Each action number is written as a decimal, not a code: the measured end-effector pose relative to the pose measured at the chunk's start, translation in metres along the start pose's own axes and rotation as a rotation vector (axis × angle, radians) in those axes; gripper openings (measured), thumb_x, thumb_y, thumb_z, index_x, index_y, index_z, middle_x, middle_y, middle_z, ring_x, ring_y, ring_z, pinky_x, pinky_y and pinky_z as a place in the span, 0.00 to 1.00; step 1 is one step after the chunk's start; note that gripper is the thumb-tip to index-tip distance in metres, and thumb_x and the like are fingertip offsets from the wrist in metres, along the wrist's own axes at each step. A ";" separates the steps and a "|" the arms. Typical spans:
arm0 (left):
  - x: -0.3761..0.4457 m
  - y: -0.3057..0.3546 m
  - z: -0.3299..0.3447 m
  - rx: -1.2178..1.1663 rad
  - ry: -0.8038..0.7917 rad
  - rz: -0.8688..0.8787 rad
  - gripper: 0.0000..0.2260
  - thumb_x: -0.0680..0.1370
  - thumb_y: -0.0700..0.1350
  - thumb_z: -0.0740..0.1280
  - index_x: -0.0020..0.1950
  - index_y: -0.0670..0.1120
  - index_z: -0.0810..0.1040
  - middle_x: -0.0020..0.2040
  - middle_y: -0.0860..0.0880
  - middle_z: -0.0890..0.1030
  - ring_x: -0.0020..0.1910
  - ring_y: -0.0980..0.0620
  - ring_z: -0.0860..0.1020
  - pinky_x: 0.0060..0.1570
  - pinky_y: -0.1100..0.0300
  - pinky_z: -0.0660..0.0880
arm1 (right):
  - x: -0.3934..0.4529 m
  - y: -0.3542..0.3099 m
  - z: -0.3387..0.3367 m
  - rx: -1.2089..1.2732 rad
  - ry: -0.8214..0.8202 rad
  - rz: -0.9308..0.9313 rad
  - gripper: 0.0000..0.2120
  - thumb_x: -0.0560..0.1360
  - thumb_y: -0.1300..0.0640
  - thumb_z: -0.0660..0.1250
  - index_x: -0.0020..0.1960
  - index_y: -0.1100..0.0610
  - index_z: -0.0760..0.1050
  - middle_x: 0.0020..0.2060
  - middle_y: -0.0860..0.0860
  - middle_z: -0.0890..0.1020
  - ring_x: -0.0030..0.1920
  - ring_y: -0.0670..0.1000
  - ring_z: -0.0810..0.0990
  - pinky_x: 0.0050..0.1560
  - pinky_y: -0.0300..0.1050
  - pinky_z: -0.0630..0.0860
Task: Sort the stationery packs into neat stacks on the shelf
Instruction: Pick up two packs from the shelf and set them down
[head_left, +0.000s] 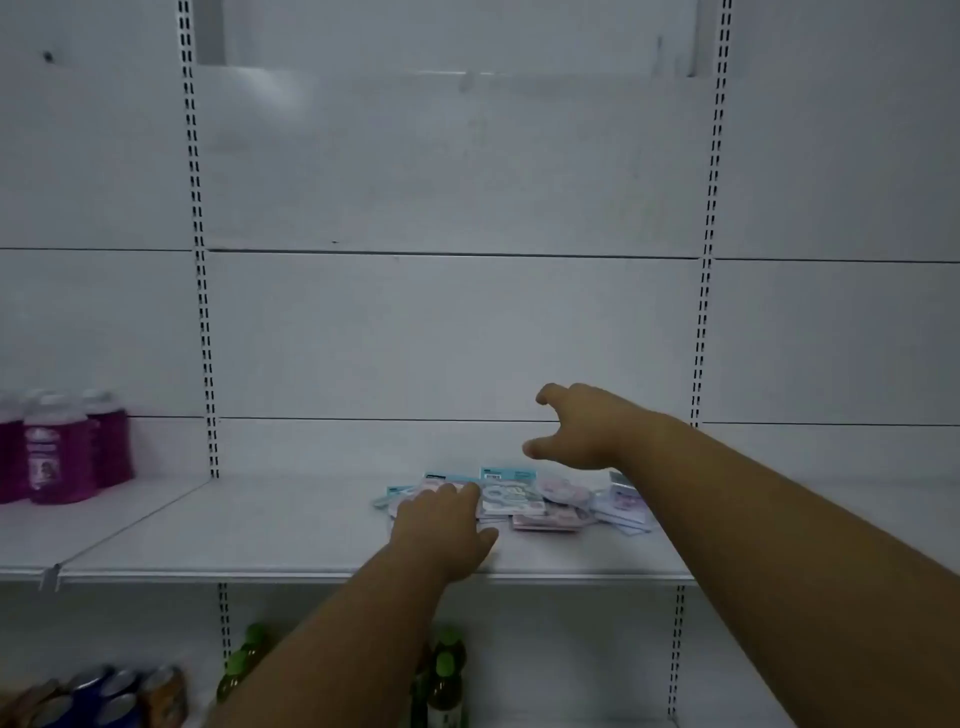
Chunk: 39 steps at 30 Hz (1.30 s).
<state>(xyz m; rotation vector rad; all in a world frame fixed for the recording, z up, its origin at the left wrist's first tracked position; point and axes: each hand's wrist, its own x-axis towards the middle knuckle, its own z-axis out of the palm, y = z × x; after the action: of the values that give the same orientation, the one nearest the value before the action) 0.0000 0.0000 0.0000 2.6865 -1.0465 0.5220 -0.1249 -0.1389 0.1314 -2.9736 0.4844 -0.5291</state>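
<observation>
Stationery packs (519, 500) lie in loose overlapping heap on white shelf (291, 535), toward far middle. Left hand (441, 535) rests flat on heap's left end, fingers straight. Right hand (582, 428) hovers above heap, fingers spread wide, holding nothing. Pink bottles (57, 452) stand far left; green bottles (447, 675) on lower shelf.

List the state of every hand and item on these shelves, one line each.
Left hand: fingers flat, resting on the left side of the pile.
Right hand: open, raised above the pile, holding nothing.
Stationery packs: loose overlapping pile, not stacked.
Shelf: carrying the pile near its middle.
Pink bottles: upright, grouped on the left shelf.
Green bottles: upright on the lower shelf.
</observation>
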 end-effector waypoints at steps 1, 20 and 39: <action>0.002 -0.001 0.001 0.000 -0.010 0.001 0.28 0.72 0.65 0.58 0.70 0.55 0.66 0.63 0.48 0.77 0.57 0.46 0.76 0.56 0.47 0.75 | 0.000 0.000 0.002 -0.008 0.001 0.012 0.37 0.69 0.36 0.67 0.73 0.50 0.60 0.68 0.55 0.71 0.63 0.57 0.73 0.56 0.50 0.71; 0.107 -0.034 0.061 0.082 -0.171 -0.405 0.25 0.67 0.65 0.59 0.59 0.54 0.72 0.57 0.48 0.80 0.55 0.46 0.73 0.44 0.48 0.62 | 0.069 0.049 0.084 -0.056 -0.064 0.096 0.34 0.71 0.37 0.65 0.73 0.49 0.61 0.68 0.55 0.71 0.63 0.56 0.73 0.58 0.50 0.71; 0.115 -0.006 0.006 -1.241 0.353 -0.472 0.04 0.77 0.49 0.65 0.46 0.50 0.77 0.43 0.47 0.83 0.40 0.49 0.83 0.43 0.48 0.82 | 0.118 0.099 0.154 -0.042 -0.187 0.239 0.26 0.75 0.39 0.56 0.62 0.57 0.75 0.58 0.57 0.80 0.54 0.57 0.78 0.52 0.46 0.73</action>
<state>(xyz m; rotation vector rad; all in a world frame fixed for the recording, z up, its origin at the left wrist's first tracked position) 0.0848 -0.0676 0.0404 1.5434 -0.3569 0.1320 0.0048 -0.2667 0.0121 -2.9073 0.8244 -0.2191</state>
